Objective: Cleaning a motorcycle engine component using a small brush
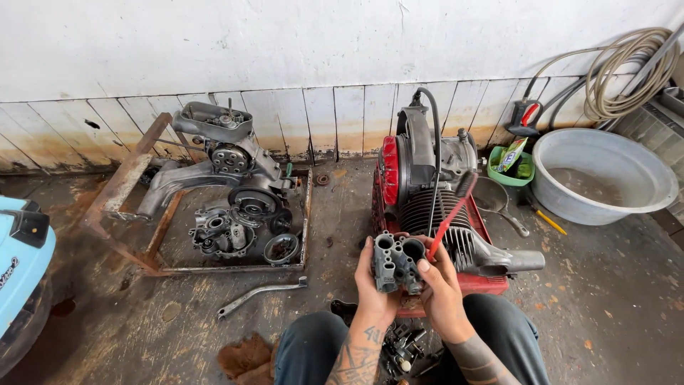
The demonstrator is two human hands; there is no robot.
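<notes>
Grey basin [645,187], coiled hose [627,71], rusty frame [117,187]

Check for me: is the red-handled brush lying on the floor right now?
No, the red-handled brush is held in the right hand, raised beside the grey metal part that both hands grip.

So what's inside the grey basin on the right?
The basin holds shallow murky water over its bottom. Nothing else shows in it; the near wall hides the closest part of its floor.

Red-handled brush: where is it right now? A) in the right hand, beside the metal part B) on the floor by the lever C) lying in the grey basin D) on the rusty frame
A: the right hand holds the red-handled brush beside the grey metal part, which the left hand also supports.
</notes>
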